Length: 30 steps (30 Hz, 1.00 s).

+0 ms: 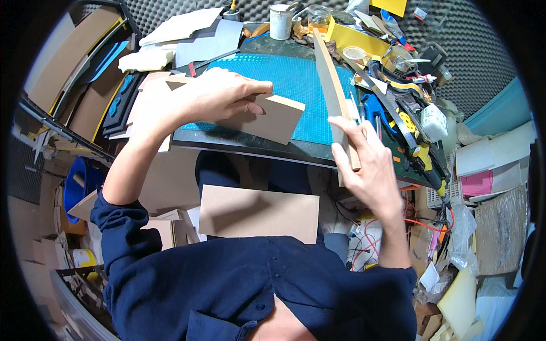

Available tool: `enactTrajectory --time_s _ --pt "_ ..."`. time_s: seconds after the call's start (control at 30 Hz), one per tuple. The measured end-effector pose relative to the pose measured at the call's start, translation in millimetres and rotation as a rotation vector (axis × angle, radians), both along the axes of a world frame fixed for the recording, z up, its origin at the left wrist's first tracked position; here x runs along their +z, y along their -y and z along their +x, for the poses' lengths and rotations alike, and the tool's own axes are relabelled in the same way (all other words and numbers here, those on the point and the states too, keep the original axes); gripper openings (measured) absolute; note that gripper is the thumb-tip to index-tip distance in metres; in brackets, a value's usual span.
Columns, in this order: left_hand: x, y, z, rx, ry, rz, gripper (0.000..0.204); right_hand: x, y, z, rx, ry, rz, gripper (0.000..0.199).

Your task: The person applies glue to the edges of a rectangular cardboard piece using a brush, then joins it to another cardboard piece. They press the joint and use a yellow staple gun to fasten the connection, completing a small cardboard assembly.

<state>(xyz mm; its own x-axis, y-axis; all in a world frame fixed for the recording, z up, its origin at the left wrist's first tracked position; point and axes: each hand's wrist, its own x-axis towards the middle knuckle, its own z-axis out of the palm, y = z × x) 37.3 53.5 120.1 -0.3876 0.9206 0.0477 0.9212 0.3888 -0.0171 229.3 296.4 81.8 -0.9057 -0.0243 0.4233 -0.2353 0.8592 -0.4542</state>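
Note:
My left hand (224, 94) pinches the upper edge of a brown fibreboard panel (264, 122), which stands on its long edge near the front of the table. On the right, my right hand (369, 165) grips the near end of a long, narrow fibreboard panel (331, 85). That panel is seen almost edge-on, slanting away toward the back of the table, apart from the first one. A third brown panel (259, 213) lies flat across my lap. Under the two held panels is a teal cutting mat (261, 68).
Hand tools, including a blue-handled one (372, 111), and a white bottle (434, 122) crowd the table's right side. A white tin (280, 23) stands at the back. White sheets (182, 25) lie back left. Boards fill a rack (74, 62) at left; red cable (424, 224) hangs lower right.

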Motion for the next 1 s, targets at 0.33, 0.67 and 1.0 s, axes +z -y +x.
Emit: enactTrajectory --time_s 0.33,0.67,1.0 --pt "-10 3 -12 0.000 0.018 0.087 0.033 -10 8 -19 -0.026 -0.207 0.021 0.013" --pt "-14 11 -12 -0.019 0.086 0.016 0.033 -1 25 -36 0.014 -0.029 0.088 0.048" --pt "-26 17 -16 -0.108 0.028 0.173 0.036 1 33 -59 0.061 0.060 0.056 0.067"
